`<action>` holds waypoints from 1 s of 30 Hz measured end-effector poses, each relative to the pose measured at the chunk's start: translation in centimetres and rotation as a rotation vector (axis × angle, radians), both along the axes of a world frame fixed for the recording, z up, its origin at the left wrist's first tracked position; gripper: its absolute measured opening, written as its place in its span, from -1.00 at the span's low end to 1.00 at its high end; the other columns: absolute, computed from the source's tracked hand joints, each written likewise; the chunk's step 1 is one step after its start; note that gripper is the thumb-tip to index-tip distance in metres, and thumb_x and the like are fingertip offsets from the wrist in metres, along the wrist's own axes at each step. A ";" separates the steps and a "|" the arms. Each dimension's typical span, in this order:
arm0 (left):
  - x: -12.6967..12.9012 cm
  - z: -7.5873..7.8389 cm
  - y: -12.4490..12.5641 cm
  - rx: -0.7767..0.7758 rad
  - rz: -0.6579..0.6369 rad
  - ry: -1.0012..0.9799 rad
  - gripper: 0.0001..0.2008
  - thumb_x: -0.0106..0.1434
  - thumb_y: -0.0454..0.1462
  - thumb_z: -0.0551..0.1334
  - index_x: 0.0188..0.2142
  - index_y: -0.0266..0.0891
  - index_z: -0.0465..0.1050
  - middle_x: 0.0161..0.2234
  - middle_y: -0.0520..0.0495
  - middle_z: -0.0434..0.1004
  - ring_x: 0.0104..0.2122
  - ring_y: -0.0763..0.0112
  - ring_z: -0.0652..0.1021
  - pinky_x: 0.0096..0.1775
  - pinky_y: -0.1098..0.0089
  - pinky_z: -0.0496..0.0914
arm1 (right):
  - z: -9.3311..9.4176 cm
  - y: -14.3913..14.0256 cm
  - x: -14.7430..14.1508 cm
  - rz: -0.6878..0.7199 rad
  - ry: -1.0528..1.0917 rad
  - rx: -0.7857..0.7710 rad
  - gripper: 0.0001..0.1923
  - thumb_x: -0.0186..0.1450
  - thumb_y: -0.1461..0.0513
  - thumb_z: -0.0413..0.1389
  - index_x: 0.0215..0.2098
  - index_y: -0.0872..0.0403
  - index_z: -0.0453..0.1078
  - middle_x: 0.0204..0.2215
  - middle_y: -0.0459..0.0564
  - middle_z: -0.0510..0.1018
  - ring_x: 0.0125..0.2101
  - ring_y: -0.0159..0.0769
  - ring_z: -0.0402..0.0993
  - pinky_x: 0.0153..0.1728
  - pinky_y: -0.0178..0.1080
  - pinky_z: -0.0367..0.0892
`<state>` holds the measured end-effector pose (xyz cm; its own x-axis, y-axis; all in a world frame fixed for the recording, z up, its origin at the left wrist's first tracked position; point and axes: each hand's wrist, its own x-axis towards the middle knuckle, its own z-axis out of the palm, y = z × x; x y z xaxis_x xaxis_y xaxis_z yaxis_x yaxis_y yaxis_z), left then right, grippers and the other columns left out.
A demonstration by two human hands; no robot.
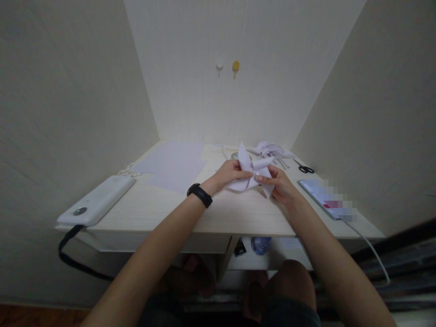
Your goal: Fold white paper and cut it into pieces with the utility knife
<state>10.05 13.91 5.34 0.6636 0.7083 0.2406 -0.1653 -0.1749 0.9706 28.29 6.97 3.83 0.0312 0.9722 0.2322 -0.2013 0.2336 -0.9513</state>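
A white paper pinwheel is held up just over the desk between both my hands. My left hand, with a black watch on its wrist, grips it from the left, thumb pressed near the centre. From the right, my right hand closes on it, its thumb also by the centre. The folded blades stick out above and below my fingers. Some of my fingertips are hidden behind the paper. Just behind it a round roll of tape shows in part.
White paper sheets lie at the back left of the desk. Folded paper pieces are heaped at the back right, near black scissors. A phone with a cable lies right, a white strapped device left. Walls enclose three sides.
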 end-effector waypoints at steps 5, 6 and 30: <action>0.0 -0.2 0.1 0.025 0.036 0.074 -0.79 0.09 -0.28 0.41 -0.35 -0.44 0.54 -0.43 -0.10 0.51 -0.47 0.47 0.47 -0.38 0.42 0.35 | -0.1 0.0 -0.1 -0.025 0.013 -0.031 -0.58 -0.16 0.21 0.50 -0.31 0.04 0.59 -0.34 -0.06 0.68 -0.36 -0.27 0.54 -0.25 -0.21 0.39; 0.0 -0.2 0.1 0.031 0.036 0.086 -0.79 0.09 -0.28 0.41 -0.36 -0.44 0.53 -0.45 -0.08 0.49 -0.48 0.48 0.46 -0.39 0.42 0.33 | -0.1 0.1 0.0 -0.032 0.002 -0.042 -0.58 -0.17 0.20 0.50 -0.33 0.05 0.59 -0.34 -0.05 0.68 -0.37 -0.26 0.54 -0.26 -0.20 0.40; -0.1 -1.0 3.0 0.496 0.473 0.406 -0.83 0.19 -0.27 0.27 -0.24 -0.26 0.58 -0.24 -0.20 0.64 -0.23 0.22 0.59 -0.14 0.26 0.40 | -0.4 1.2 1.5 -0.216 0.192 -0.014 -0.64 -0.15 0.19 0.48 -0.42 0.02 0.50 -0.46 -0.12 0.63 -0.49 -0.31 0.47 -0.40 -0.22 0.44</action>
